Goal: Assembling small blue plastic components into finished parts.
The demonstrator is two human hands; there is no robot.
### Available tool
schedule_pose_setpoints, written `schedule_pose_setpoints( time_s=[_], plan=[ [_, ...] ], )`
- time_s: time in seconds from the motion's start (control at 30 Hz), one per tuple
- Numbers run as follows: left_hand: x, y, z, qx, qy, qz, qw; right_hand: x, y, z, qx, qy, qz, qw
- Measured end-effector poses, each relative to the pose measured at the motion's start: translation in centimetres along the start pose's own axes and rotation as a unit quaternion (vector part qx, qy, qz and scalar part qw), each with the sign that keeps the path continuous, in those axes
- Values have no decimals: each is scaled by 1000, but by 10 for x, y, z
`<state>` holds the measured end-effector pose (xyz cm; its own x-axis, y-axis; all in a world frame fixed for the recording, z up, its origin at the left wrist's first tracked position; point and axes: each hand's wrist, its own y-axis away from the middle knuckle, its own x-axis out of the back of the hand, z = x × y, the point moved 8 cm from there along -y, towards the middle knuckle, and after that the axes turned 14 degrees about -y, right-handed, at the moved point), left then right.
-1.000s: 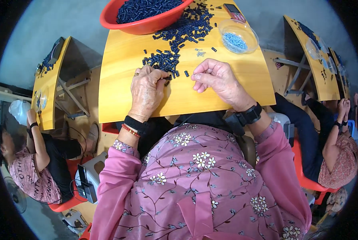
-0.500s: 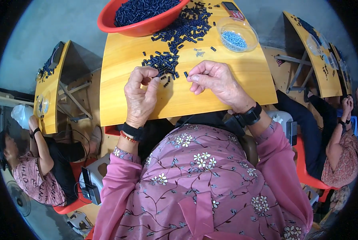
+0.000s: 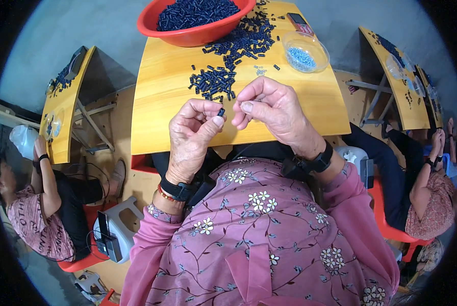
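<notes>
Between the thumb and forefinger of my left hand (image 3: 192, 127) is a small dark plastic piece (image 3: 221, 112), short and tube-like, its end showing past the fingertips. Close by on the right, my right hand (image 3: 272, 109) is closed in a pinch; whatever its fingertips hold, if anything, is too small to make out. Both hands are above the near part of the yellow table (image 3: 159, 120), fingertips a little apart. Just beyond them lies a small pile of the same dark pieces (image 3: 212, 81).
A red basin (image 3: 198, 36) full of dark pieces stands at the far side, with a larger loose heap (image 3: 251, 38) beside it. A clear bowl (image 3: 320, 53) holds small bluish metal parts; a few lie near it. A phone (image 3: 301, 23) is behind. People work at side tables.
Both hands have drawn nearer to me, and my left hand has moved right, toward the other. The dark piece at my right fingertips no longer shows there; one shows in my left hand.
</notes>
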<state>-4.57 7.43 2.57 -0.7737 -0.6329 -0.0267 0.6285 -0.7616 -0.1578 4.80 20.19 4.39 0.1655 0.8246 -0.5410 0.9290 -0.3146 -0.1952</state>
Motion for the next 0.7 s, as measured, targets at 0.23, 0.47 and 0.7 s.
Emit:
schedule_pose_setpoints(
  time_s=[0.23,0.47,0.7],
  plan=[
    [8,8,6,-8,39,-4,999,-17,5,2,24,68,-3,997],
    [12,9,6,-15,59,-2,998,-29,6,-1,22,118,47,992],
    [9,10,6,-15,52,-21,998,-29,10,-7,52,149,42,987]
  ],
)
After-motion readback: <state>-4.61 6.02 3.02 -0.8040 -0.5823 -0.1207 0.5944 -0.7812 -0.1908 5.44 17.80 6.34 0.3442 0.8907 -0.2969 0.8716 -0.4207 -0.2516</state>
